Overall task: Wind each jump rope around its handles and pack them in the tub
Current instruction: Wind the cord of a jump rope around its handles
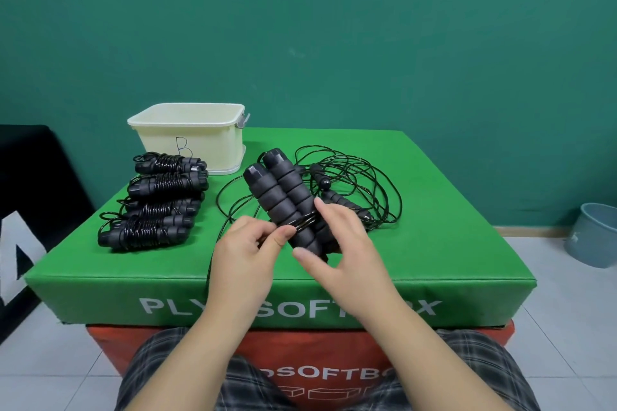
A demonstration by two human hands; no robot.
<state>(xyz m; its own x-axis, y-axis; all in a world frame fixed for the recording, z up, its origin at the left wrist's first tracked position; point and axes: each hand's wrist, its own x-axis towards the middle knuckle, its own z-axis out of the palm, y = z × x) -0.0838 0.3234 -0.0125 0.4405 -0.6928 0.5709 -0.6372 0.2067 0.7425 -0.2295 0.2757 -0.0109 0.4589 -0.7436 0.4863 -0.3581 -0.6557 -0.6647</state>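
My right hand (347, 243) grips two black foam jump-rope handles (282, 190) held side by side, tilted up and to the left above the green box. My left hand (248, 245) pinches the thin black cord (302, 223) where a few turns wrap the lower part of the handles. The remaining cord trails off in loose loops (364, 177) on the box top, tangled with another unwound rope whose handles (337, 197) lie behind my right hand. Several wound ropes (157, 203) lie in a row at the left. The cream tub (190, 138) stands at the back left.
The green soft box (450, 243) sits on a red soft box (320, 374) above a tiled floor. A grey-blue bucket (594, 237) stands on the floor at the right. A black mat (33, 197) leans at the left. A green wall is behind.
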